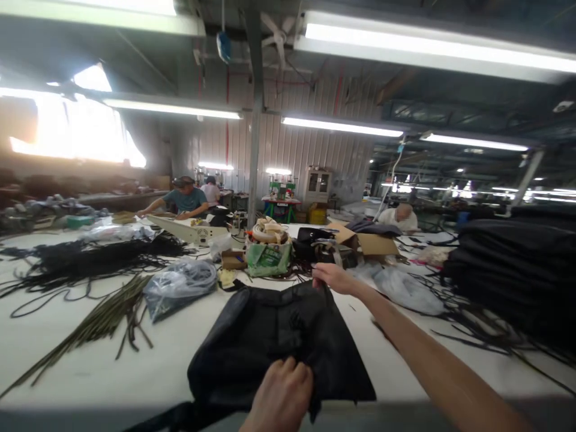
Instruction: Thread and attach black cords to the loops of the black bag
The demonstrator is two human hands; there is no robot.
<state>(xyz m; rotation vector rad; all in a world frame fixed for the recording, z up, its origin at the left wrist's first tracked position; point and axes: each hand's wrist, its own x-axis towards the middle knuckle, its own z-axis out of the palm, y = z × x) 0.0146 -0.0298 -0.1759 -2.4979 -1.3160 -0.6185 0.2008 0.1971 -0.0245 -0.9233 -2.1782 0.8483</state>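
Black fabric bag handled on a white table

The bag is laid at the near middle. By the right hand, its far right corner is pinched. The left hand is curled over its near part; whether fabric is caught in that grip cannot be told. At right, black fabric pieces are stacked.

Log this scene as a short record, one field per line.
Left hand: fingers curled against the near part of the black bag; grip hidden
Right hand: at the black bag's far edge
Black bag: lying on the white table
Left side: olive cords, clear plastic bag
Beyond: green bag, open cardboard box
Right side: black stack
Background: three people
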